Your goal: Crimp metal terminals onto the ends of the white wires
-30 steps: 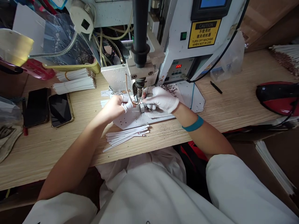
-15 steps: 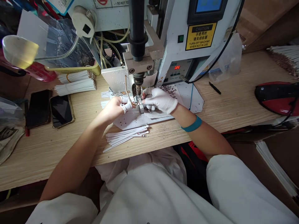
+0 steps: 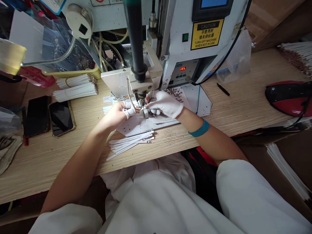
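Note:
My left hand (image 3: 123,112), with white covers on some fingers, is closed in a pinch just left of the machine's soldering head (image 3: 141,97). My right hand (image 3: 165,103) wears a white glove with bare fingertips and is closed right of the head. Both sets of fingertips meet at a small metal block (image 3: 146,113) under the tip; what they pinch is too small and covered to make out. Several flat white strips (image 3: 129,144) with small parts at their right ends lie fanned in front of the white base plate (image 3: 133,127).
Bundled white strips (image 3: 75,91) lie at the left, behind two phones (image 3: 62,118). The machine's control box (image 3: 182,73) stands behind my right hand. A black pen (image 3: 223,89) and a red-and-black device (image 3: 289,97) lie to the right. A thin bent tube (image 3: 129,92) hangs near my left fingers.
The machine's head has come down between my fingertips. Its red display reads a different number. My hands stay nearly in place, while the whole view has shifted slightly.

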{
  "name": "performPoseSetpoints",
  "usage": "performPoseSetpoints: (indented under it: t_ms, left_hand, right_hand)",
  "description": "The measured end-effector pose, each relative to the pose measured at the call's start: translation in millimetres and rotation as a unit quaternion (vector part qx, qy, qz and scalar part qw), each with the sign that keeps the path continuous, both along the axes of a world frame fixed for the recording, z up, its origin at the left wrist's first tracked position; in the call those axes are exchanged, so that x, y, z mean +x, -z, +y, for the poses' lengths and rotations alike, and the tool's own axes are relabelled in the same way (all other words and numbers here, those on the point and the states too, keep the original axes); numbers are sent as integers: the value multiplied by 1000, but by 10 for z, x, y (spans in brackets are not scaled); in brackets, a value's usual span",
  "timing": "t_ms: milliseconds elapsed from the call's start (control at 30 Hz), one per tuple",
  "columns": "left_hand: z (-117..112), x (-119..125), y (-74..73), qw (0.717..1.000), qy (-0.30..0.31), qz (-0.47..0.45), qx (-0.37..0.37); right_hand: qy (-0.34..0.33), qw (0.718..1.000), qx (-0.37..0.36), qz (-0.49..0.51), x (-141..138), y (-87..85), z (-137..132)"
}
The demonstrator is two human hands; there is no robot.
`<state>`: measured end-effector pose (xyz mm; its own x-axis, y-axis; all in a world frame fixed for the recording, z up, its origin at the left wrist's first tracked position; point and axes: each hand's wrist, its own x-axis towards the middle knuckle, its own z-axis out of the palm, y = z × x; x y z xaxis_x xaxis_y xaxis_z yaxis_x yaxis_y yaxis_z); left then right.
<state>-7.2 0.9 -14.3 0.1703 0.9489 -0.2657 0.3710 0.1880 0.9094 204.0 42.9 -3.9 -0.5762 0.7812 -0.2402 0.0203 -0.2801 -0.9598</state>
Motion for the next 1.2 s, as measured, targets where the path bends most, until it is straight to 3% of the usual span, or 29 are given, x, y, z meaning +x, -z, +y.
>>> performPoseSetpoints:
  t_ms: [900,1200]
  left_hand:
    - [-6,16,-11,999,-28,-23,-11]
    - [-49,121,-89,999,8,-17,50]
  right_hand:
    - [-8,1000,9,-10,6,16,-2]
    - [-14,1000,23,-8,15,16,-2]
